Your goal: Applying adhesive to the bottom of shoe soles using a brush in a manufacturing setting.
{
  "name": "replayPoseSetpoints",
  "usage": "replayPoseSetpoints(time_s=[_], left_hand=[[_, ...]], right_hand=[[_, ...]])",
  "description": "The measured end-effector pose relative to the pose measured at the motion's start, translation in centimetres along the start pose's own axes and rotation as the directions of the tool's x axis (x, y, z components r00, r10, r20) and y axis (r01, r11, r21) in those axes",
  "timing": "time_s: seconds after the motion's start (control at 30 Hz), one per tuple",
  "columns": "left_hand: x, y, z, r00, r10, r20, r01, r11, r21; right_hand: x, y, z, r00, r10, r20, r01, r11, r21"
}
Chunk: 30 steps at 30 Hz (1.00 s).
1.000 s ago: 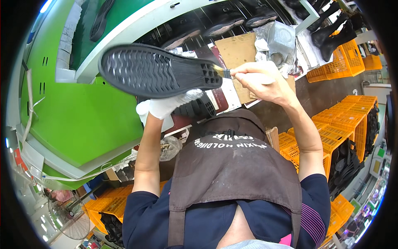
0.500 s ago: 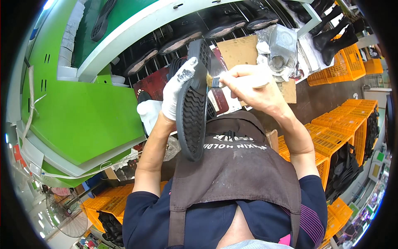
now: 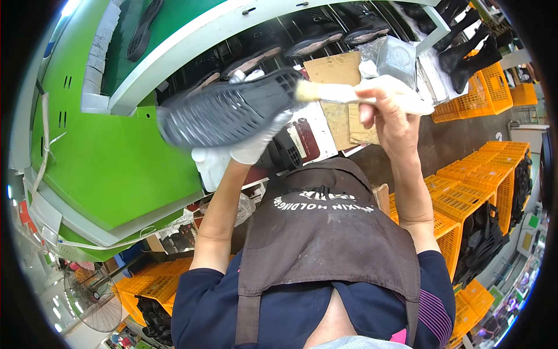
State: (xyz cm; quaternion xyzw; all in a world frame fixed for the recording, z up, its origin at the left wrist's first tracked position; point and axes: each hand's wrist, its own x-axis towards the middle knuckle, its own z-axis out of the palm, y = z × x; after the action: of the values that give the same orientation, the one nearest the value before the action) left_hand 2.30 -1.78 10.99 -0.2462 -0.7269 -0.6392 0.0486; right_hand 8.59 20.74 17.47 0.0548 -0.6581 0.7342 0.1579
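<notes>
A black shoe sole, smeared by motion, lies tilted across my left hand, with its ridged tread in view. That hand wears a white glove and is closed round the sole's near edge, the fingers partly hidden. My bare right hand grips a white-handled brush. Its pale bristles are at the right end of the sole and appear to touch its edge. Another black sole lies on the work surface below my left hand, beside a white plastic bottle.
Black shoes stand in a row on a rack at the back. A brown cardboard piece and a plastic-wrapped container lie to the right. A green machine panel fills the left. Orange crates stand at the right.
My left hand has swung the sole from nearly upright to lying sideways, toward the left. The brush in my right hand has moved right and up, to the sole's other end.
</notes>
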Motion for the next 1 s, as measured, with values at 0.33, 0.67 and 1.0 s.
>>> replayPoseSetpoints(time_s=[0.33,0.67,1.0], left_hand=[[0.2,-0.8,-0.5,0.808,-0.312,0.5,0.537,0.04,-0.843],[0.2,1.8,2.0,0.753,-0.473,0.457,0.621,0.284,-0.73],[-1.0,1.3,2.1,0.576,-0.588,0.568,0.765,0.145,-0.627]], right_hand=[[0.1,1.1,-1.9,0.972,-0.033,0.234,0.072,0.985,-0.158],[0.0,2.6,1.8,0.829,0.472,0.301,-0.512,0.856,0.068],[3.0,6.3,0.3,0.951,0.265,-0.159,-0.203,0.924,0.324]])
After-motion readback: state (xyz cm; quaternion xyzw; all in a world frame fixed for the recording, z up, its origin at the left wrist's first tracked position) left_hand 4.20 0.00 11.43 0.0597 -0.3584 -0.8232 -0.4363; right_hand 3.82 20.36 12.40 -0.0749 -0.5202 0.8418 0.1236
